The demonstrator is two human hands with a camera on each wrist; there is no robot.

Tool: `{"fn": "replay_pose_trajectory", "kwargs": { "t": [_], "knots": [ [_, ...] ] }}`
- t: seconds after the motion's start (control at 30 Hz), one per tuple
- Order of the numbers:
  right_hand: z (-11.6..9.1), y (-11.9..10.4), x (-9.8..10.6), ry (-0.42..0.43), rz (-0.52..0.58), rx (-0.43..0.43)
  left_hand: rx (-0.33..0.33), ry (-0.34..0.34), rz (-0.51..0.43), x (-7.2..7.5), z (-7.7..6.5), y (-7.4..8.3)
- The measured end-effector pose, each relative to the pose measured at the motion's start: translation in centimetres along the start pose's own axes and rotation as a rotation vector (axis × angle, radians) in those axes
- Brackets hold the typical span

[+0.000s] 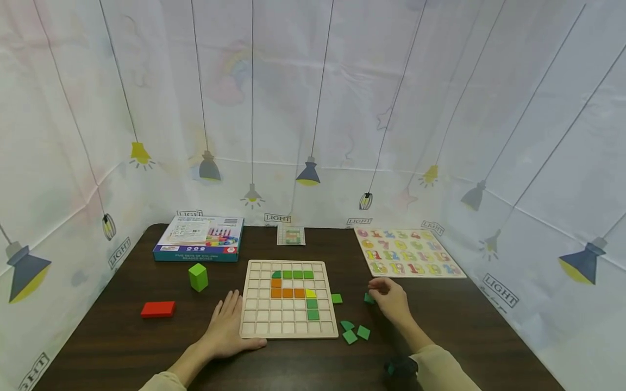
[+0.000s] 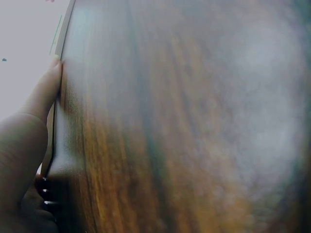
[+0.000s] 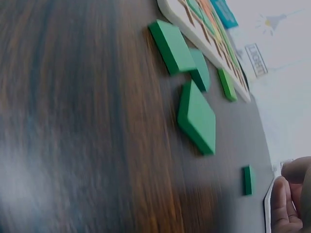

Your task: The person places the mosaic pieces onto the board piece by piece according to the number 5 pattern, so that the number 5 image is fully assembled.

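A wooden grid board point(image 1: 289, 327) lies in the middle of the table, with green, orange and yellow pieces in some of its cells. My left hand point(image 1: 227, 327) rests spread at its lower left corner, fingers along the left side and thumb at the near edge. My right hand point(image 1: 391, 298) is over the table right of the board, with thumb and forefinger bent close together. Just by these fingertips is a dark green piece point(image 3: 249, 180), which lies on the table apart from them in the right wrist view.
Green pieces point(image 1: 363, 332) lie off the board's lower right corner, and a lighter green one point(image 1: 337, 298) beside its right edge. Around stand a green block point(image 1: 198, 277), a red block point(image 1: 158, 309), a boxed set point(image 1: 198, 239), a pattern card point(image 1: 290, 236) and a number board point(image 1: 408, 251).
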State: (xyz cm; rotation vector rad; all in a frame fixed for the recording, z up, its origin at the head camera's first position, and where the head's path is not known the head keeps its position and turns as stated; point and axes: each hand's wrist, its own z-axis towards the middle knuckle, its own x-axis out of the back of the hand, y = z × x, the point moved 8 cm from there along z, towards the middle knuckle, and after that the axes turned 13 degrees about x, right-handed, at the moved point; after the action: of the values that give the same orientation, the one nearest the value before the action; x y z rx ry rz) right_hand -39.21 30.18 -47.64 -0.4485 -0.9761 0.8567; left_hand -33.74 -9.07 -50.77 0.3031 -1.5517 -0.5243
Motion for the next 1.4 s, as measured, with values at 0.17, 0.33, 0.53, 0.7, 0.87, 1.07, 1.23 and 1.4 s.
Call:
{"fn": "replay_pose_trajectory", "kwargs": {
  "t": [0.17, 0.33, 0.53, 0.7, 0.87, 1.07, 1.23, 1.4],
  "knots": [
    [-0.2, 0.8, 0.5, -0.007, -0.052, -0.052, 0.007, -0.012, 0.005, 0.0, 0.0, 0.0],
    [-0.6, 1.2, 0.3, -0.043, -0.105, -0.087, 0.016, -0.020, 0.010, 0.0, 0.2, 0.0],
    [-0.5, 1.3, -0.2, -0.094, -0.130, -0.061, 0.020, -0.023, 0.014, -0.2, 0.4, -0.2],
    [-0.5, 0.8, -0.6, -0.127, -0.121, -0.042, 0.023, -0.029, 0.029, -0.4, 0.4, -0.3],
    [-0.7, 0.0, -1.3, -0.188, -0.103, -0.009, 0.021, -0.024, 0.026, -0.1, 0.2, -0.1],
    [-0.8, -0.1, -1.6, -0.209, -0.109, -0.016, 0.011, -0.011, 0.027, 0.2, 0.2, 0.1],
    [-0.9, -0.2, -1.9, -0.230, -0.107, -0.015, 0.012, -0.014, 0.019, 0.2, 0.1, 0.1],
    [-1.0, -0.5, -2.4, -0.269, -0.113, 0.015, 0.015, -0.020, 0.016, 0.1, 0.2, 0.0]
  ]
}}
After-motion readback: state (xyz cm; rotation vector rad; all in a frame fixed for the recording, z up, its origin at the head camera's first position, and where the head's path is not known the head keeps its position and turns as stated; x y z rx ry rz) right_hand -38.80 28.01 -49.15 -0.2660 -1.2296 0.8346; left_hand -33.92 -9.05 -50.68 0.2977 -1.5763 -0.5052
